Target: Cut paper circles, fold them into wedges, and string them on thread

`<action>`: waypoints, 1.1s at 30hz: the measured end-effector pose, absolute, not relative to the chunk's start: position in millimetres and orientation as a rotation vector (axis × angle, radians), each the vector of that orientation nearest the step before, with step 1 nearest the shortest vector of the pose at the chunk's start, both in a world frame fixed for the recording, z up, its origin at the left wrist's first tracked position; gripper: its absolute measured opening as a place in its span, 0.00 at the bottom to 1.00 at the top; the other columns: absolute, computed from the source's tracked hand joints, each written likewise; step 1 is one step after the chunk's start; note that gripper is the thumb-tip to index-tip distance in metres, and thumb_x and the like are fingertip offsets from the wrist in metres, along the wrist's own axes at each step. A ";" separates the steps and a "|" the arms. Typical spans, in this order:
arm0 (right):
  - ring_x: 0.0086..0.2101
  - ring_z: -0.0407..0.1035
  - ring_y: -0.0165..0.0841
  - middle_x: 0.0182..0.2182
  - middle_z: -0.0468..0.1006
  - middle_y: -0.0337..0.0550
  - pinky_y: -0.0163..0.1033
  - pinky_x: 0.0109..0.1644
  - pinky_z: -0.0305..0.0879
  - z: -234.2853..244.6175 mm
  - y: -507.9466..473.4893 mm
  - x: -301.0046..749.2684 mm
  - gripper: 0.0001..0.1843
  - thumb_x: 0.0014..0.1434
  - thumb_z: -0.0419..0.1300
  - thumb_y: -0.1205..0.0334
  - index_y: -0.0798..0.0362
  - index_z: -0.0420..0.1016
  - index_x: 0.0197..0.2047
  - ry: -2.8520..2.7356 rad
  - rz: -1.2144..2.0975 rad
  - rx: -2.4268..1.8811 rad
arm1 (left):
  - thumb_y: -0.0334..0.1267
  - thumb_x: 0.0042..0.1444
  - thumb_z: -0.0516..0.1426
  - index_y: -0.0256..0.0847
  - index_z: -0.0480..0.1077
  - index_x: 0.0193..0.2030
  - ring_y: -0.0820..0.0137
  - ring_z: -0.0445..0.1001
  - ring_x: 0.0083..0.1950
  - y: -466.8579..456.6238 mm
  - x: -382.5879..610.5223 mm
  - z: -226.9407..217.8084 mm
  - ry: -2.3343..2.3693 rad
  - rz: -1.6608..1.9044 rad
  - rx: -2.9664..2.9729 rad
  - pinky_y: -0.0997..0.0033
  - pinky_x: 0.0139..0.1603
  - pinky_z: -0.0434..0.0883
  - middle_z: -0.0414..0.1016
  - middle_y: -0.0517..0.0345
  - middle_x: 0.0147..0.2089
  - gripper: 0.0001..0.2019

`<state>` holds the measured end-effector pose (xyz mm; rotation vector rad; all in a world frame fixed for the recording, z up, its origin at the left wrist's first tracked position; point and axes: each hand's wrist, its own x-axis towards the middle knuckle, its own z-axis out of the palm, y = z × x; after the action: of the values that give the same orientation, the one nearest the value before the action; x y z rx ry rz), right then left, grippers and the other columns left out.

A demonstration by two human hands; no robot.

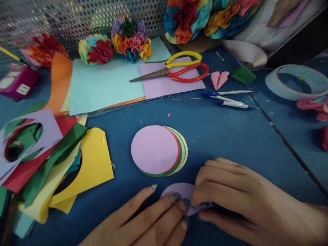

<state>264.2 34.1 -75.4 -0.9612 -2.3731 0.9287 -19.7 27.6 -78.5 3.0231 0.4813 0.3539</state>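
Observation:
At the near edge of the view lies a light purple paper circle, partly covered by my hands. My left hand rests over it with the fingers stretched out, fingertips pressing on the paper. With fingers curled, my right hand pinches the circle's right side, where the paper looks lifted or folded; the exact fold is hidden. Just beyond my hands sits a stack of paper circles, purple on top, with red, green, blue and yellow edges showing beneath.
Cut-out paper scraps pile up at left. Scissors lie on coloured sheets at the back. A compass, a tape roll and a purple box are around. Paper flower balls line the perforated metal back.

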 end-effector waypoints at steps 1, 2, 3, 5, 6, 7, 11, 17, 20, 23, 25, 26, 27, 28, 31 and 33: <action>0.35 0.70 0.31 0.36 0.78 0.36 0.39 0.43 0.63 -75.3 33.9 263.8 0.03 0.72 0.58 0.65 0.49 0.72 0.43 -2.381 0.926 -0.966 | 0.38 0.74 0.53 0.47 0.71 0.66 0.71 0.63 0.75 27.3 -20.1 -77.4 0.479 0.335 3.030 0.65 0.76 0.64 0.70 0.64 0.72 0.17; 0.35 0.70 0.31 0.36 0.78 0.36 0.39 0.43 0.62 -75.2 33.6 263.4 0.03 0.71 0.57 0.66 0.49 0.71 0.43 -2.391 0.920 -0.971 | 0.37 0.75 0.52 0.48 0.71 0.67 0.71 0.63 0.75 27.1 -20.4 -76.3 0.463 0.335 3.038 0.65 0.76 0.62 0.70 0.65 0.71 0.17; 0.36 0.69 0.32 0.37 0.77 0.36 0.39 0.43 0.61 -75.2 33.3 263.0 0.04 0.71 0.57 0.66 0.49 0.71 0.43 -2.401 0.914 -0.977 | 0.36 0.76 0.50 0.48 0.71 0.66 0.71 0.63 0.75 27.0 -20.5 -75.3 0.452 0.334 3.041 0.63 0.77 0.60 0.71 0.65 0.71 0.17; 0.36 0.69 0.32 0.37 0.77 0.37 0.40 0.43 0.60 -74.8 33.0 262.3 0.04 0.71 0.56 0.67 0.49 0.71 0.43 -2.421 0.908 -0.981 | 0.34 0.77 0.45 0.48 0.74 0.64 0.70 0.64 0.74 27.1 -20.5 -73.2 0.448 0.322 3.030 0.59 0.80 0.53 0.72 0.66 0.69 0.19; 0.36 0.68 0.33 0.37 0.77 0.37 0.41 0.43 0.60 -74.3 33.2 262.1 0.05 0.70 0.56 0.68 0.49 0.71 0.44 -2.431 0.914 -0.981 | 0.33 0.77 0.43 0.47 0.75 0.62 0.70 0.65 0.73 27.2 -20.4 -72.1 0.454 0.306 3.015 0.57 0.81 0.49 0.74 0.67 0.68 0.21; 0.36 0.68 0.33 0.37 0.77 0.37 0.41 0.42 0.59 -73.4 33.5 262.0 0.05 0.70 0.56 0.69 0.50 0.71 0.44 -2.442 0.921 -0.981 | 0.31 0.77 0.42 0.47 0.76 0.61 0.71 0.66 0.72 27.2 -20.5 -70.9 0.466 0.291 2.999 0.56 0.82 0.46 0.75 0.67 0.67 0.22; 0.36 0.67 0.33 0.37 0.75 0.37 0.41 0.42 0.59 -67.6 36.3 262.3 0.06 0.69 0.55 0.70 0.50 0.71 0.43 -2.474 0.949 -0.970 | 0.30 0.77 0.42 0.44 0.79 0.53 0.73 0.71 0.65 25.9 -23.2 -64.3 0.512 0.382 2.947 0.59 0.83 0.44 0.81 0.67 0.58 0.23; 0.35 0.66 0.33 0.35 0.74 0.38 0.39 0.43 0.60 -64.2 39.8 264.6 0.07 0.71 0.54 0.69 0.50 0.71 0.41 -2.444 0.977 -0.944 | 0.28 0.77 0.41 0.42 0.80 0.47 0.75 0.76 0.54 22.9 -27.9 -54.0 0.607 0.464 2.855 0.67 0.81 0.49 0.85 0.68 0.46 0.25; 0.35 0.67 0.32 0.35 0.75 0.39 0.38 0.42 0.61 -66.4 40.1 265.9 0.08 0.72 0.53 0.69 0.51 0.71 0.42 -2.399 0.999 -0.937 | 0.25 0.74 0.43 0.43 0.80 0.41 0.75 0.77 0.48 24.5 -29.1 -55.7 0.571 0.633 2.866 0.69 0.80 0.50 0.85 0.68 0.42 0.24; 0.35 0.68 0.32 0.35 0.75 0.40 0.37 0.42 0.61 -69.0 39.6 266.1 0.09 0.71 0.53 0.70 0.51 0.72 0.42 -2.377 0.972 -0.919 | 0.25 0.73 0.44 0.42 0.80 0.42 0.73 0.77 0.53 25.6 -32.9 -60.0 0.490 0.681 2.867 0.67 0.78 0.56 0.85 0.65 0.48 0.23; 0.35 0.67 0.32 0.35 0.75 0.40 0.37 0.42 0.61 -70.4 39.1 266.0 0.09 0.71 0.53 0.70 0.51 0.72 0.42 -2.372 0.948 -0.906 | 0.26 0.73 0.44 0.40 0.80 0.45 0.70 0.76 0.57 25.3 -36.4 -61.7 0.465 0.624 2.885 0.65 0.75 0.60 0.84 0.61 0.53 0.22; 0.35 0.67 0.32 0.35 0.75 0.40 0.37 0.42 0.60 -70.8 39.0 266.0 0.09 0.72 0.53 0.70 0.52 0.72 0.42 -2.371 0.938 -0.897 | 0.27 0.73 0.43 0.39 0.80 0.46 0.69 0.76 0.59 25.0 -37.9 -61.9 0.440 0.591 2.901 0.63 0.74 0.62 0.83 0.59 0.55 0.22; 0.35 0.66 0.32 0.34 0.75 0.40 0.37 0.41 0.60 -71.1 38.9 266.0 0.09 0.72 0.53 0.70 0.52 0.72 0.42 -2.373 0.929 -0.888 | 0.30 0.74 0.42 0.38 0.80 0.48 0.67 0.76 0.60 24.9 -38.9 -61.7 0.406 0.554 2.917 0.61 0.74 0.63 0.83 0.56 0.57 0.23; 0.34 0.66 0.32 0.34 0.74 0.40 0.37 0.41 0.60 -71.3 38.8 266.1 0.09 0.72 0.52 0.70 0.52 0.72 0.42 -2.377 0.920 -0.884 | 0.33 0.76 0.41 0.37 0.80 0.50 0.65 0.75 0.61 25.1 -39.5 -61.1 0.372 0.530 2.930 0.60 0.73 0.63 0.82 0.54 0.57 0.24; 0.34 0.65 0.32 0.33 0.73 0.40 0.37 0.41 0.59 -71.4 38.5 266.1 0.09 0.72 0.53 0.69 0.53 0.72 0.41 -2.384 0.901 -0.881 | 0.43 0.78 0.40 0.34 0.77 0.56 0.62 0.76 0.61 27.6 -36.7 -57.6 0.317 0.490 2.947 0.56 0.73 0.64 0.83 0.49 0.56 0.26; 0.34 0.66 0.32 0.32 0.73 0.40 0.37 0.41 0.59 -71.5 38.2 265.8 0.09 0.72 0.53 0.69 0.53 0.73 0.40 -2.375 0.895 -0.878 | 0.46 0.78 0.41 0.33 0.77 0.58 0.62 0.76 0.59 30.5 -32.1 -54.4 0.315 0.432 2.968 0.58 0.72 0.64 0.83 0.50 0.55 0.26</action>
<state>265.8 38.2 -71.5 -0.8780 -2.3754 0.8950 -32.1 30.5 -54.4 2.9681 0.3149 0.4321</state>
